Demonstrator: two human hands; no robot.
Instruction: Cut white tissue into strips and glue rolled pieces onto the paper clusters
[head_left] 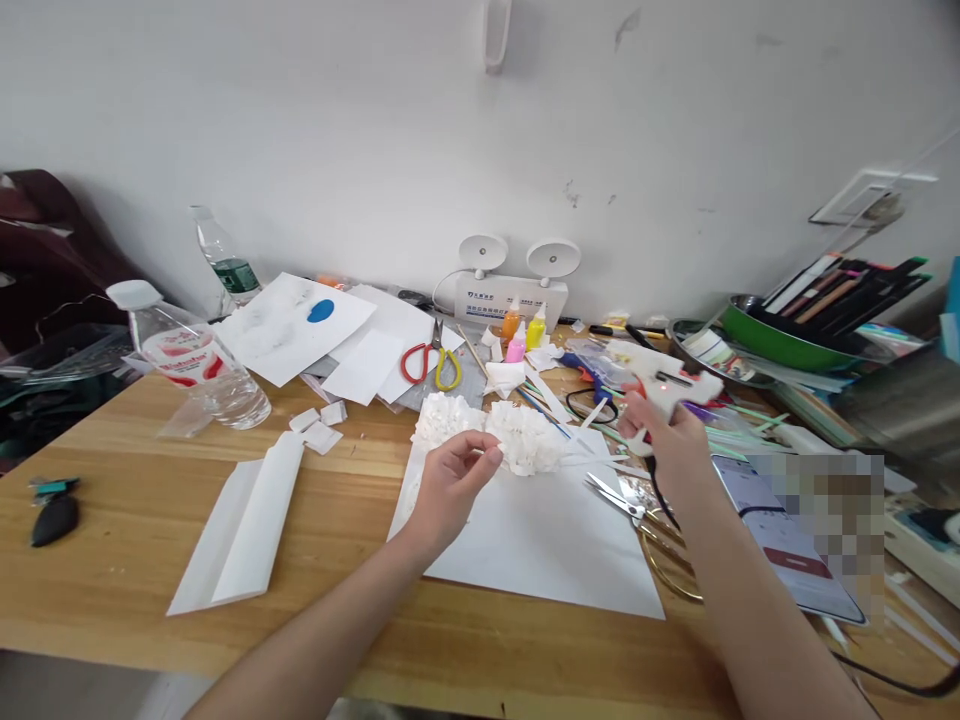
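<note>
My right hand (667, 435) grips a white hot glue gun (664, 397) by its handle, held above the table with its nozzle end towards the left. A small red light shows on the gun's side. My left hand (459, 480) is closed in a pinch, thumb against fingertips; whatever lies between them cannot be made out. Just beyond it, ruffled white paper pieces (525, 438) cover the far edge of a white sheet (540, 545). Gold-handled scissors (637, 512) lie partly on the sheet's right side, below the right hand.
Left stand water bottles (199, 365) and a folded paper (244, 530). Red-and-yellow scissors (433, 362), small paint bottles (516, 345) and an emergency light (510, 295) are at the back. A phone (780, 540), a green bowl of markers (787, 340) and paper strips crowd the right.
</note>
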